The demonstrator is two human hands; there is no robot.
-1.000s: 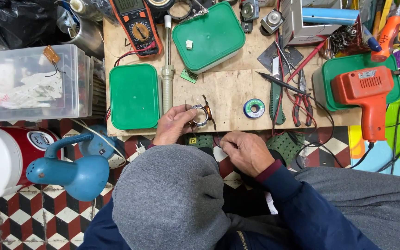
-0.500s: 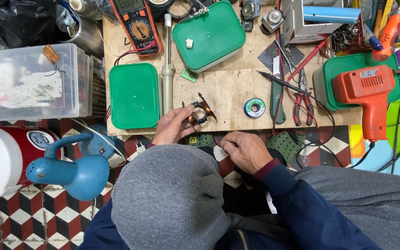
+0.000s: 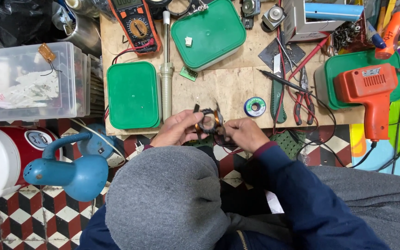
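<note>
A small ring-shaped motor coil (image 3: 208,121) with copper windings and dark leads is held between both hands at the front edge of a wooden work board (image 3: 230,88). My left hand (image 3: 178,129) grips its left side. My right hand (image 3: 245,133) pinches its right side, dark blue sleeve behind it. A grey knitted cap (image 3: 165,196) fills the lower middle and hides part of my arms.
On the board lie two green lidded boxes (image 3: 133,95) (image 3: 211,31), a multimeter (image 3: 133,21), a solder spool (image 3: 254,106), pliers (image 3: 302,95) and an orange drill (image 3: 371,92). A clear plastic bin (image 3: 28,83) and a blue desk lamp (image 3: 70,169) stand at the left.
My right hand rose from the chequered floor area to the coil and now grips it together with the left hand. The coil shifted slightly toward me.
</note>
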